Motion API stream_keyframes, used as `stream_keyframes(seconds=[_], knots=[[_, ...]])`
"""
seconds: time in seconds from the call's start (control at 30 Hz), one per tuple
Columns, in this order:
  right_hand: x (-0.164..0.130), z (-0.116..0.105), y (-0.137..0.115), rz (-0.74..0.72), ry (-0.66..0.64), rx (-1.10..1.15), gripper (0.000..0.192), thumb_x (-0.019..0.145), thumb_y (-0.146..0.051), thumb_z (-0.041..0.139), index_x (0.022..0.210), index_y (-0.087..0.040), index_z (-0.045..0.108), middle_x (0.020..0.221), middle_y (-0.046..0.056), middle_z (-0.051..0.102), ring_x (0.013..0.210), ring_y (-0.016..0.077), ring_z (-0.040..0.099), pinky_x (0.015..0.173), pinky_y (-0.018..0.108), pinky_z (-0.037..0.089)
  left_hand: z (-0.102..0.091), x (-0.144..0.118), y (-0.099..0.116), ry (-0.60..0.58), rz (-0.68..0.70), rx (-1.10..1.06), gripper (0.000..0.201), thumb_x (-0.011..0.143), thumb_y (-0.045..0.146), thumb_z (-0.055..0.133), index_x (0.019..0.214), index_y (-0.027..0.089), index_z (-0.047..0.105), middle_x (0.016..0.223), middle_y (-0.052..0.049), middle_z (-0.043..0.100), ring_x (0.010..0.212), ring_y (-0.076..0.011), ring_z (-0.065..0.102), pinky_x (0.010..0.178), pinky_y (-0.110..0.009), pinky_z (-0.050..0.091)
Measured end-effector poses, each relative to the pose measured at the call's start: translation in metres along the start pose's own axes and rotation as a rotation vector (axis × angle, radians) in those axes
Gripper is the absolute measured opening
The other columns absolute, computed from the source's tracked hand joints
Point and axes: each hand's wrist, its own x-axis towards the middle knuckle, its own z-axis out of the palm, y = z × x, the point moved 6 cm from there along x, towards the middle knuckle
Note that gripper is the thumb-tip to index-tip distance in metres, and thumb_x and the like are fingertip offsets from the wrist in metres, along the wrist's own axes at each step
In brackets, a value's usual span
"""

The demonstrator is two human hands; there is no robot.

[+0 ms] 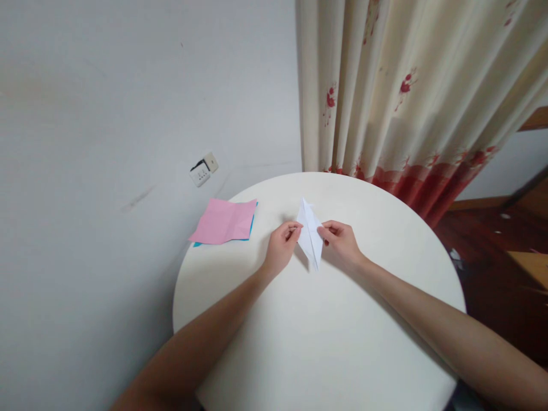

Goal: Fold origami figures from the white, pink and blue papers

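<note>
A folded white paper (310,234), shaped like a long diamond with a crease down its length, is held over the middle of the round table. My left hand (282,244) pinches its left corner between thumb and fingers. On the opposite side my right hand (341,238) grips the right corner, thumb on top. One point of the paper faces away from me and the other towards me. The undersides of the paper and some fingertips are hidden.
Pink paper (226,221) with creases lies over blue paper (253,224) at the table's left edge. The round white table (334,342) stands against a wall with a socket (200,174). A patterned curtain (385,103) hangs behind.
</note>
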Motion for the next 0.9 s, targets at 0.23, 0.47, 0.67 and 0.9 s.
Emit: stream_keyframes(seconds=[0.23, 0.47, 0.67, 0.9], knots=[[0.004, -0.003, 0.002, -0.068, -0.007, 0.019, 0.047, 0.069, -0.036, 0.077, 0.111, -0.018, 0.068, 0.069, -0.003, 0.058, 0.060, 0.0121, 0.052, 0.055, 0.026, 0.044, -0.002, 0.000, -0.006, -0.008, -0.021, 0.065, 0.027, 0.080, 0.029, 0.070, 0.104, 0.017, 0.072, 0.098, -0.007, 0.071, 0.081, -0.0171, 0.062, 0.072, -0.026, 0.047], [-0.003, -0.001, -0.012, -0.220, -0.024, -0.205, 0.028, 0.079, -0.038, 0.071, 0.099, -0.018, 0.074, 0.092, 0.007, 0.068, 0.079, 0.0177, 0.059, 0.066, 0.029, 0.049, -0.007, 0.002, 0.004, 0.034, 0.022, 0.232, 0.033, 0.078, 0.026, 0.074, 0.110, 0.019, 0.074, 0.101, -0.007, 0.072, 0.078, -0.0159, 0.061, 0.073, -0.028, 0.047], [-0.007, -0.001, -0.026, -0.304, -0.007, -0.262, 0.018, 0.083, -0.037, 0.070, 0.087, -0.020, 0.074, 0.083, 0.005, 0.065, 0.076, 0.0175, 0.058, 0.062, 0.028, 0.046, -0.008, -0.001, 0.019, 0.049, 0.126, 0.289, 0.015, 0.079, 0.028, 0.073, 0.092, 0.021, 0.079, 0.078, -0.003, 0.061, 0.072, -0.0142, 0.055, 0.065, -0.026, 0.043], [-0.006, -0.002, -0.032, -0.351, -0.036, -0.154, 0.014, 0.080, -0.035, 0.073, 0.078, -0.021, 0.072, 0.078, 0.003, 0.059, 0.073, 0.0160, 0.054, 0.061, 0.028, 0.042, -0.002, -0.003, 0.026, -0.031, 0.094, 0.154, 0.014, 0.082, 0.030, 0.070, 0.080, 0.018, 0.076, 0.079, -0.004, 0.066, 0.076, -0.0156, 0.060, 0.068, -0.026, 0.044]])
